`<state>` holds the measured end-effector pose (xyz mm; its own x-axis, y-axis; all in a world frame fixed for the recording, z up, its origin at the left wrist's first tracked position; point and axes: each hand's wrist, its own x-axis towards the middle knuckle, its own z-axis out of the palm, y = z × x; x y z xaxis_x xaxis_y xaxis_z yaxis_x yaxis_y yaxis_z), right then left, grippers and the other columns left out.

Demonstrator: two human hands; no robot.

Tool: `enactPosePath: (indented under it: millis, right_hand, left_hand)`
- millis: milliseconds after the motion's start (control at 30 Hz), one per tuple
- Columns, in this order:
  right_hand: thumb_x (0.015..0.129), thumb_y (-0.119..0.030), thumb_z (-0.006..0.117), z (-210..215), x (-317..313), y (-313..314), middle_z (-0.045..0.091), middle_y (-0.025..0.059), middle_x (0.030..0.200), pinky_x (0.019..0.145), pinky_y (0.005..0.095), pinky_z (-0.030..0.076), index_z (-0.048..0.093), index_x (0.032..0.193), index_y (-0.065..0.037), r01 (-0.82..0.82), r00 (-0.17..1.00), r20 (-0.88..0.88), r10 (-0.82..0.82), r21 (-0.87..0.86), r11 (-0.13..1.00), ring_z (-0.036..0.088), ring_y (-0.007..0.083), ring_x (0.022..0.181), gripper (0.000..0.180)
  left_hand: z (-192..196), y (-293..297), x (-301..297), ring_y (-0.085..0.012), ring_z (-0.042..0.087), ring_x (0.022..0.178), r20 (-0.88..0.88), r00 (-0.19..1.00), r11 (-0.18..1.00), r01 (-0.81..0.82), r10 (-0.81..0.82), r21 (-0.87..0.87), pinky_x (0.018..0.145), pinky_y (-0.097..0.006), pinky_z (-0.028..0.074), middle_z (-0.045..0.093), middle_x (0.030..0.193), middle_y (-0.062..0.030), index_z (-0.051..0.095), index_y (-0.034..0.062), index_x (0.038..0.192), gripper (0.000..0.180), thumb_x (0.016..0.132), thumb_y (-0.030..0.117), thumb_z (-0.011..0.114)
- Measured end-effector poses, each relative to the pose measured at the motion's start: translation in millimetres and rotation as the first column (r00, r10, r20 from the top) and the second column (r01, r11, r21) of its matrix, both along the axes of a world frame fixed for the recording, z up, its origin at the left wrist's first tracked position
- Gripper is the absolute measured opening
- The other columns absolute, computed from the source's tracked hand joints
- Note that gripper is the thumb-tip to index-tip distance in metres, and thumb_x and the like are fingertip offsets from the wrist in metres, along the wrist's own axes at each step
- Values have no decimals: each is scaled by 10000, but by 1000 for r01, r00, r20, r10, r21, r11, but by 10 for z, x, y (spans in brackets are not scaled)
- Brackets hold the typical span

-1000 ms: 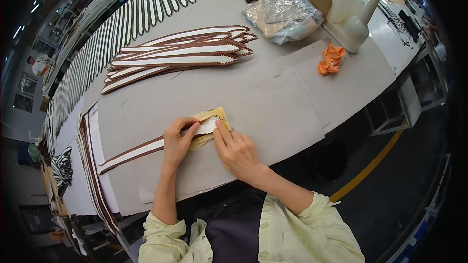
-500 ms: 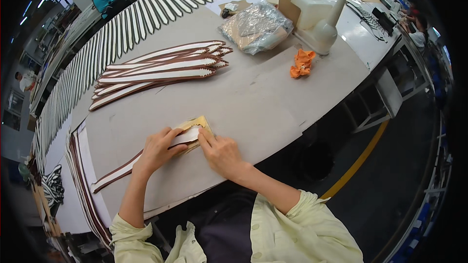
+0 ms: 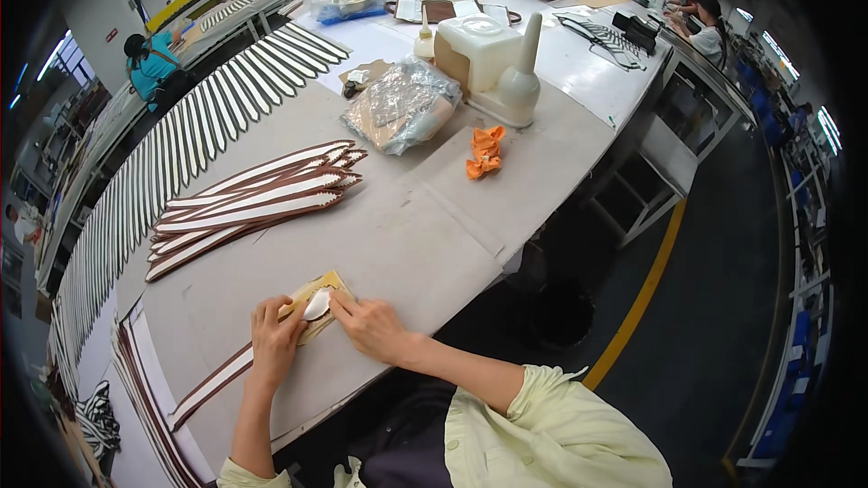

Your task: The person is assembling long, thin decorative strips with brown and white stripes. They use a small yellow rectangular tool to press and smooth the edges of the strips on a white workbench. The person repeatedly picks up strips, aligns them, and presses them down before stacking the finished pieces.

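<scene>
A brown strap with a white middle band lies slantwise on the near part of the table, its far end resting on a small yellowish pad. My left hand is closed over the strap near that end, thumb and fingers gripping it. With fingers pinched together, my right hand holds the edge of the strap's pale tip from the right. The fingertips partly cover the tip. Farther up the table lies a loose pile of similar brown and white straps.
A long row of dark-edged white strips lines the table's left side. Beyond the pile are a plastic-wrapped packet, a crumpled orange piece, a whitish container and a squeeze bottle. A stool stands right of the table.
The whole view has shifted, so the table and hands sit lower and farther left in the picture. Both hands stay on the strap end, which now looks more bent up between them.
</scene>
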<state>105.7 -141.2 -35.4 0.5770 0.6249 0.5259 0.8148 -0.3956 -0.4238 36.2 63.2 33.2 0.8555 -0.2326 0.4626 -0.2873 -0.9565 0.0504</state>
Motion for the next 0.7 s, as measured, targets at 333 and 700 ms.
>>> enactPosePath:
  millis: [333,700]
  right_hand:
    - [755,9,651,46,16,13,651,201,1223,727,419,560,606,1175,78,-13,999,-30,14,16,1000,690,318,811,428]
    - [780,-34,658,66,112,-23,654,104,1182,910,435,425,670,1077,-12,17,995,97,-19,20,1000,573,296,1023,298]
  left_hand:
    - [-304,260,-247,-269,608,994,-106,994,919,-55,15,-391,814,-367,539,667,1102,-74,780,78,1180,310,891,-21,729]
    - [-370,-48,-355,-264,600,919,-25,974,947,-224,224,-232,757,-390,530,676,1029,-84,763,34,1186,292,895,25,752]
